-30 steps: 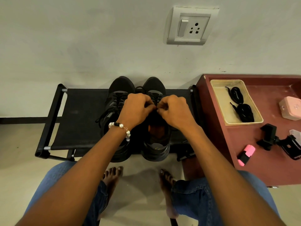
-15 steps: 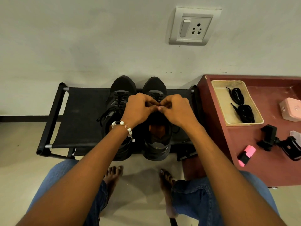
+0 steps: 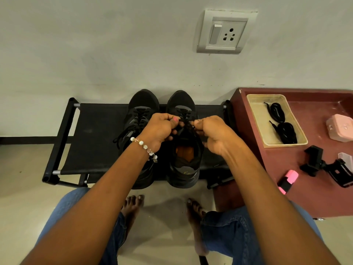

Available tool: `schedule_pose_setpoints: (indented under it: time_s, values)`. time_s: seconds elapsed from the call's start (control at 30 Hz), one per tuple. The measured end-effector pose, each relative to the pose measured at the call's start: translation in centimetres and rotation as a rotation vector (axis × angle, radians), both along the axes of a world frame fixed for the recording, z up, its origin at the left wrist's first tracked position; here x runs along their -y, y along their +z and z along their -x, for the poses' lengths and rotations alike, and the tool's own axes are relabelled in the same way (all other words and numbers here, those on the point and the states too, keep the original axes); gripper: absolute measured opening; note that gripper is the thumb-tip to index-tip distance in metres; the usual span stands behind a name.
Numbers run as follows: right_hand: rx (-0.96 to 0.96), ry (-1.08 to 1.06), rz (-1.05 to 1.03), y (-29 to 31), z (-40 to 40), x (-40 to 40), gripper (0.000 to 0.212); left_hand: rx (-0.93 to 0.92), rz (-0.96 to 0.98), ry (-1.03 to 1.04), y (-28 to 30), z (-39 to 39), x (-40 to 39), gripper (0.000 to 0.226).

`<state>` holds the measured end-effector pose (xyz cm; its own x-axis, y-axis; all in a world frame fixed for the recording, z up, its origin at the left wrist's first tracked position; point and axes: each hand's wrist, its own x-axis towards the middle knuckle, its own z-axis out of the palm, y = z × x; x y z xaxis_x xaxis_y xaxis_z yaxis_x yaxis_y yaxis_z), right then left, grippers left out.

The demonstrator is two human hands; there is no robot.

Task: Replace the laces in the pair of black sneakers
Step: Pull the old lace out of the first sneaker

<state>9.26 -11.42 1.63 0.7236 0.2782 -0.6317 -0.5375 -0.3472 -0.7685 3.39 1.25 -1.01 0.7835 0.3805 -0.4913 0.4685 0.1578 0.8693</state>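
Observation:
Two black sneakers stand side by side on a low black rack (image 3: 91, 134), toes to the wall. The left sneaker (image 3: 140, 109) is laced, with a loose lace end trailing to its left. Over the right sneaker (image 3: 184, 159), which shows an orange insole, my left hand (image 3: 159, 129) and my right hand (image 3: 214, 134) each pinch a strand of its black lace (image 3: 186, 124) near the top eyelets. Two coiled black laces (image 3: 280, 121) lie in a beige tray (image 3: 256, 115) on the right.
A maroon table (image 3: 305, 188) to the right carries the tray, a pink box (image 3: 341, 130), a black phone clamp (image 3: 321, 165) and a pink highlighter (image 3: 287, 180). A wall with a socket plate (image 3: 225, 32) stands behind the rack. My knees and bare feet are below.
My hands have drawn apart over the right sneaker, the right one moving rightward, so the lace strands now show between them.

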Motion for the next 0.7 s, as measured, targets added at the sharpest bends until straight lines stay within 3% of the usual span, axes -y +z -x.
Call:
schedule_pose_setpoints:
  time_s: [0.1, 0.27, 0.47, 0.6, 0.7]
  values:
    - [-0.089, -0.003, -0.032, 0.2, -0.2, 0.3, 0.01, 0.001, 0.08, 0.031, 0.1, -0.2, 0.0, 0.016]
    - [-0.113, 0.024, -0.125, 1.3, -1.2, 1.2, 0.037, 0.16, 0.409, 0.2, 1.2, -0.4, -0.7, 0.012]
    - [-0.124, -0.362, -0.569, 2.4, -3.1, 3.2, 0.031, 0.452, 0.536, 0.474, 1.7, -0.1, -2.0, 0.014]
    - [0.014, -0.527, -0.617, 2.3, -3.2, 3.4, 0.015, 0.586, 0.375, 0.493, 1.4, -0.2, -2.2, 0.038]
    - [0.211, -0.496, -0.476, 2.2, -3.1, 2.9, 0.025, 0.471, 0.003, 0.386, 0.7, -0.4, -2.1, 0.048]
